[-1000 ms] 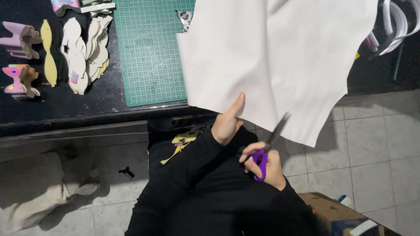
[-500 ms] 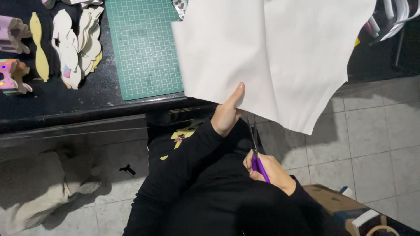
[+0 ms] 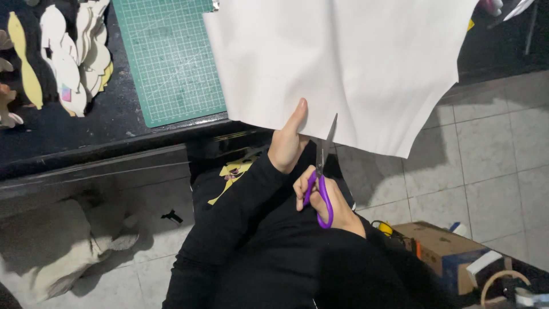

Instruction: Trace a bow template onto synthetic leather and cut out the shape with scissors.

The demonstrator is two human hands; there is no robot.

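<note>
Two hands: left hand (image 3: 287, 146) pinches white sheet (image 3: 343, 63) edge.

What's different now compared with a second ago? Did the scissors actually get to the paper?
Yes. The right hand swung the purple-handled scissors from a slant off to the side up to nearly upright, and their blades now meet the lower edge of the white sheet. The left hand still pinches that edge, thumb on top. The green cutting mat and the cut-out shapes lie as before.
</note>
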